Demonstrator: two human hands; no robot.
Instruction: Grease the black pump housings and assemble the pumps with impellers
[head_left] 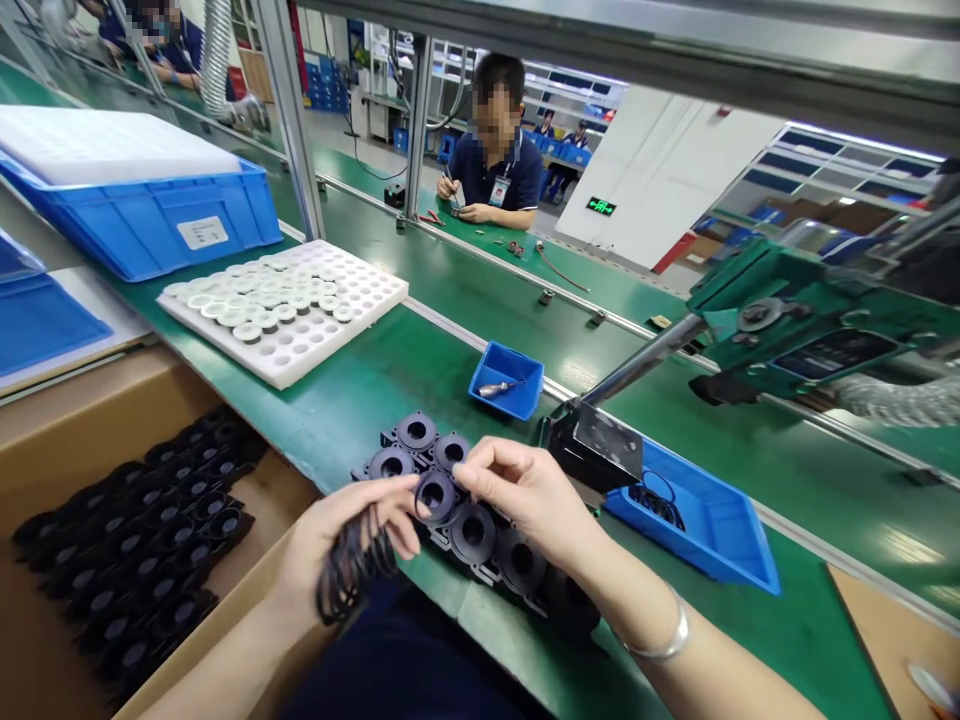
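The person's left hand (337,530) is right in front of me, fingers loosely spread, with a bunch of thin black rings (352,580) hanging below them. The right hand (525,490) comes in from the other side, thumb and forefinger drawn close together just above the parts; I can't tell whether a ring is pinched between those tips. Under both hands, black round housings (471,533) sit packed in two rows on the green bench (337,420), near its close edge. Beyond them, a small blue tray (534,385) holds a metal-handled tool (495,389), and off to the right a longer blue tray (720,530) has more dark rings (664,505) at its near end. To the left is a white foam tray (367,290), partly filled with pale round pieces (259,300), and below the bench edge a cardboard box (97,415) carries rows of black parts (157,545). Across the line a co-worker (491,170) bends over the bench, a slim tool in one hand.
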